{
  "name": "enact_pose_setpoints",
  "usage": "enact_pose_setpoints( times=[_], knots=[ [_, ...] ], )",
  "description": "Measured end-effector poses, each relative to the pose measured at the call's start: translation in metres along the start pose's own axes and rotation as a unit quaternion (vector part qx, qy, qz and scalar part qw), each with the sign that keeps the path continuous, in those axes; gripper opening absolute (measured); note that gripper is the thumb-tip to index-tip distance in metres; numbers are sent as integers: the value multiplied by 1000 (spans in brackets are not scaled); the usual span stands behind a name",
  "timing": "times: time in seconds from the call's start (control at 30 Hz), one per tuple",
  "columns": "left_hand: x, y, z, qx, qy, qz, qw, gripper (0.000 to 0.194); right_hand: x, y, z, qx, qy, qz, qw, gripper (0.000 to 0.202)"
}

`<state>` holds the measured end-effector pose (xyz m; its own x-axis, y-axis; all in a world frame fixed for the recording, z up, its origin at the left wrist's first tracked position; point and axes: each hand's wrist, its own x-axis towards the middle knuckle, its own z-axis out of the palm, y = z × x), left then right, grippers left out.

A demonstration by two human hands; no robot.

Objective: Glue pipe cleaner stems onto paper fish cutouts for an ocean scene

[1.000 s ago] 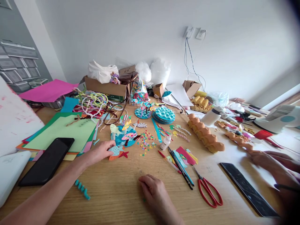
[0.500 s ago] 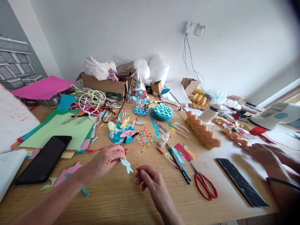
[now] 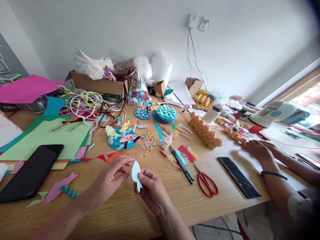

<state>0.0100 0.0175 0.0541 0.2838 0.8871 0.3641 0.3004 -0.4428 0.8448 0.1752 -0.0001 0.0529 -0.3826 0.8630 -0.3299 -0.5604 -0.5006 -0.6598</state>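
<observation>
A pale blue paper fish [image 3: 135,171] is pinched by its tail end between the thumb and fingers of my right hand [image 3: 151,186]. Just left of it, my left hand [image 3: 111,175] has its fingers apart and holds nothing. An orange paper fish [image 3: 116,155] lies on the table beyond my left hand. Behind that, several decorated paper fish stand on a blue wavy disc [image 3: 115,144]. A small white glue bottle [image 3: 166,142] stands farther right, near loose confetti [image 3: 147,141]. Left of my forearm lie a pink paper cutout [image 3: 58,190] and a blue curled pipe cleaner [image 3: 68,191].
Red-handled scissors [image 3: 207,184], pencils [image 3: 182,165] and a dark phone-like slab [image 3: 239,177] lie to the right. Another person's hands [image 3: 260,151] rest by an egg-carton strip [image 3: 235,136]. A black phone [image 3: 32,171] and coloured paper [image 3: 72,140] sit left.
The paper fish has passed from my left hand to my right. My left fingers have opened. The view has shifted right, uncovering the orange fish.
</observation>
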Motion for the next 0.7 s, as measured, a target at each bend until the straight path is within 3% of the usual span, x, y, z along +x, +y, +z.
enact_pose_setpoints(
  times=[0.17,0.23,0.37,0.47,0.6,0.67,0.7],
  knots=[
    [18,16,0,-51,-44,-80,994,7,0,5,4,82,-76,74,991,35],
    [23,16,-1,-69,-46,-148,986,11,0,8,1,59,-54,57,995,37],
    [26,17,-2,-98,11,-234,967,17,0,7,-3,2,13,10,1000,31],
    [25,19,-1,-114,27,-246,962,16,0,5,-1,-26,25,-33,999,30],
    [21,16,4,-106,6,-234,966,14,5,4,0,-109,47,-103,988,26],
    [18,9,5,-91,-26,-223,970,12,6,5,-1,-213,75,-164,960,17],
    [16,4,4,-78,-40,-215,973,11,6,5,-3,-288,90,-210,930,13]
  ],
)
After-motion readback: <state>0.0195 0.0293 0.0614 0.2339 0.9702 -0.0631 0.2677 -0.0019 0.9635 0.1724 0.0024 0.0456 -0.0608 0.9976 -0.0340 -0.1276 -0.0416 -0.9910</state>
